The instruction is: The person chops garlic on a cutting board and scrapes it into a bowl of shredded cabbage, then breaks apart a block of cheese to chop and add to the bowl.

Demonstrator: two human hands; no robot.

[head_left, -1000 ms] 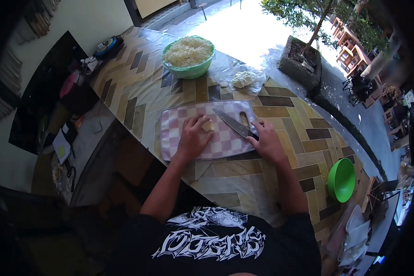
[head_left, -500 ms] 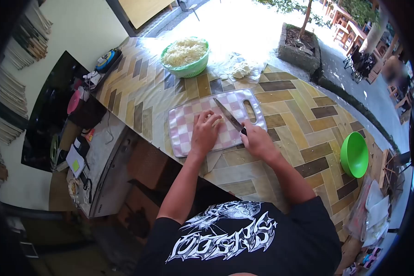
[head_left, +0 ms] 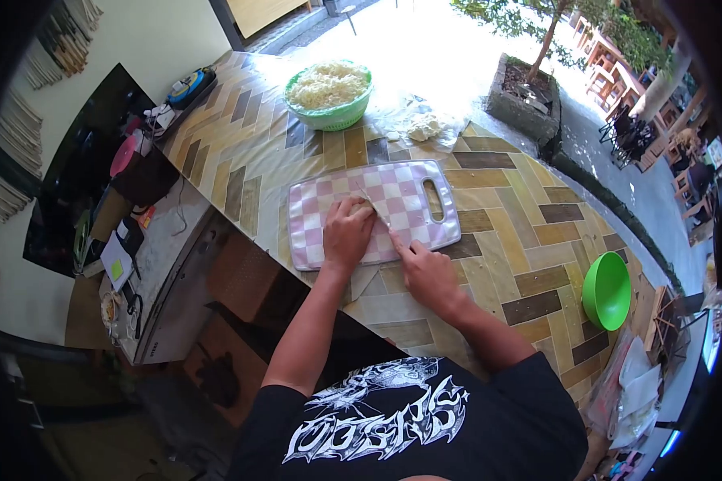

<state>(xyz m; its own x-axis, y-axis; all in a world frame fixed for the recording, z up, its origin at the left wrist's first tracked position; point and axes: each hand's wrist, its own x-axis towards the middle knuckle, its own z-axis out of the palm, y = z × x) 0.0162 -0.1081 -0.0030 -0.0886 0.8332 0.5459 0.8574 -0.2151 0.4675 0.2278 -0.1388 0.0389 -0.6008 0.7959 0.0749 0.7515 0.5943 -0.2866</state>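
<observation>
Slicing on pink-and-white checked plastic cutting board (head_left: 413,192), frame centre.
Right hand (head_left: 427,272), closed around steel kitchen knife (head_left: 381,220), now drawing blade nearer; left hand (head_left: 346,232) cupping, pinning pale yellow food piece (head_left: 364,210).

Only lettering in view — white gothic-style print on the person's black T-shirt (head_left: 393,417), at 6 o'clock. Too stylized and upside down to read with certainty. Nothing else legible.

Cutting board (head_left: 401,192) smooth checked plastic; counter (head_left: 505,232) glossy wood-pattern covering; green bowl (head_left: 606,290) shiny plastic; knife blade (head_left: 375,207) metal.
</observation>
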